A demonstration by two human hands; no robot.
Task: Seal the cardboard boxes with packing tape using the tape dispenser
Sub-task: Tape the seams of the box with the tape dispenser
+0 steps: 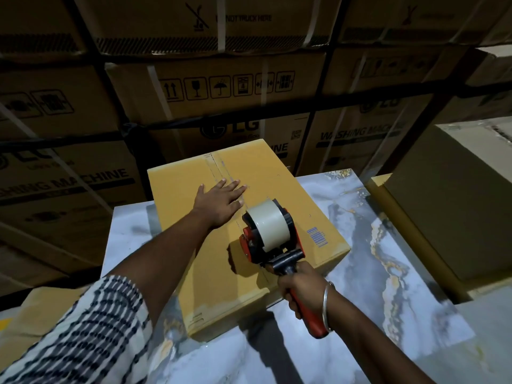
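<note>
While the left hand [221, 200] lies flat on the box [194, 273], the right hand [302, 289] grips the tape dispenser [270, 234].

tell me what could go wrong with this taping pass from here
The left hand lies flat on the box seam ahead of the tape dispenser, so tape or the blade end could run into the fingers. The right hand grips only the handle, so the dispenser might drift off the seam.

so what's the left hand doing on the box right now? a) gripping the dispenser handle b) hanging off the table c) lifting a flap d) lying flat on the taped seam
d: the left hand lies flat, fingers straight, on the cardboard box over its centre seam, while the right hand grips the tape dispenser.
</note>
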